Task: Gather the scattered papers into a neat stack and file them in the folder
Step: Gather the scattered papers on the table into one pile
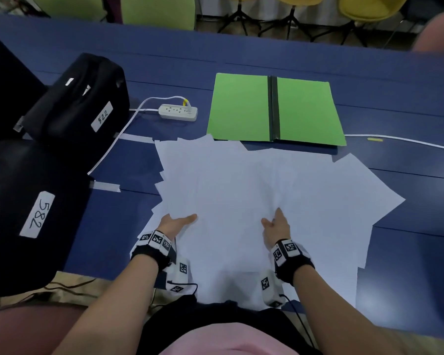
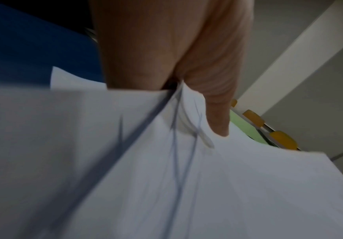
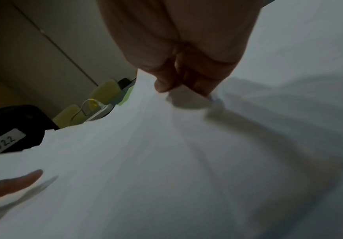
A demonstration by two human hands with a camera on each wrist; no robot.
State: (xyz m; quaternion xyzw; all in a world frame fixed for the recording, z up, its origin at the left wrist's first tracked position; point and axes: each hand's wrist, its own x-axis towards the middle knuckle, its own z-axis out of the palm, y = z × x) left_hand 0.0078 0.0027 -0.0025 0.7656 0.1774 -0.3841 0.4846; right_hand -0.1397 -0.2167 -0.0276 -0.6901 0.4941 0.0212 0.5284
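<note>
My left hand (image 1: 176, 222) and right hand (image 1: 277, 226) both lie on the papers (image 1: 254, 201), near the desk's near edge. My left hand pinches the fan's left side, thumb on top and fingers tucked under several sheets, as the left wrist view shows. My right hand grips from the middle, thumb spread out, fingertips bunched and pinching a fold of the top sheet.

The papers spread out ahead of me toward the far edge, and more of the mess trails off to the right than to the left. So I judge my right hand has the longer sweep to make. The folder (image 1: 241, 108) lies open and flat just beyond the papers' far edge, slightly right, its spine running away from me.
</note>
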